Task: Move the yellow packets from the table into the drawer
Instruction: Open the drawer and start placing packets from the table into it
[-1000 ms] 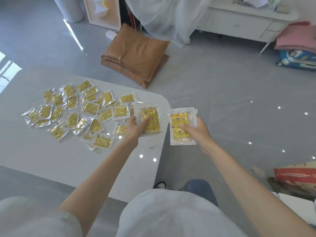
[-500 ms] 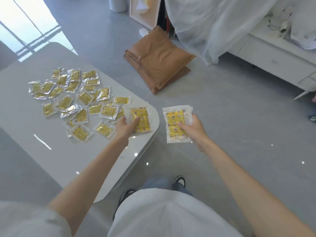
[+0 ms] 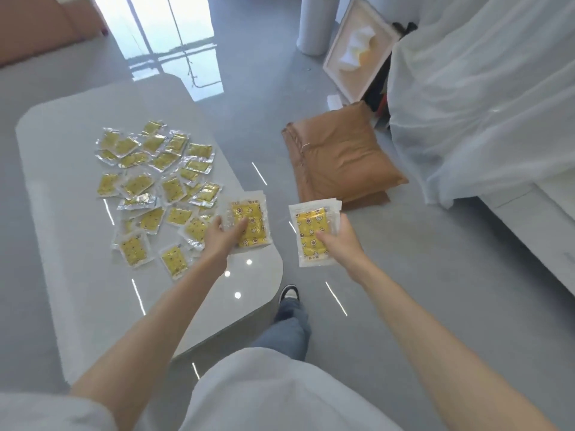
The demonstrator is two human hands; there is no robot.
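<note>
Several yellow packets [image 3: 155,188] in clear and silvery wrap lie scattered on the white table [image 3: 77,306]. My left hand [image 3: 222,236] grips a small stack of yellow packets [image 3: 253,217] above the table's right corner, thumb on top. My right hand [image 3: 340,239] holds a second stack of yellow packets [image 3: 311,228] over the floor, just right of the table. No drawer shows in this view.
Two brown cushions [image 3: 342,157] lie stacked on the grey floor beyond my right hand. White sheeting covers furniture [image 3: 482,104] at the right, with a white cabinet [image 3: 544,231] below it. A framed picture [image 3: 357,48] leans beside a white cylinder [image 3: 317,23]. My shoe [image 3: 288,292] stands by the table's edge.
My view has swung left and the table now sits further left and more turned. Both hands keep their stacks of packets, held at about the same spacing.
</note>
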